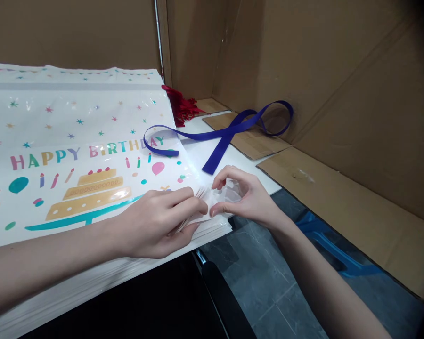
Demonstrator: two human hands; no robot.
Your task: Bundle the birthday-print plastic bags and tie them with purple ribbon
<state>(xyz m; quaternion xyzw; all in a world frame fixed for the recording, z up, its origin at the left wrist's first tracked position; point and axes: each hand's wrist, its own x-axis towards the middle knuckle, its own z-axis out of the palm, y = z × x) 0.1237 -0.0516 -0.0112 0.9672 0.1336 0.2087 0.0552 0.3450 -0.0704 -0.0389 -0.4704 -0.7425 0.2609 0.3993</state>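
Film of clear plastic [231, 191] looks flimsy, best edge-pinched, left hand [164, 221] clamping thin pale sticks [199, 193], right hand [249, 195] fingers apart.

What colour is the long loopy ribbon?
The ribbon is deep blue-violet; it shows best in the head view.

Likely packing workshop: cardboard walls [339, 70], stacked birthday-printed plastic sheets [106, 110], tiled floor [257, 268].
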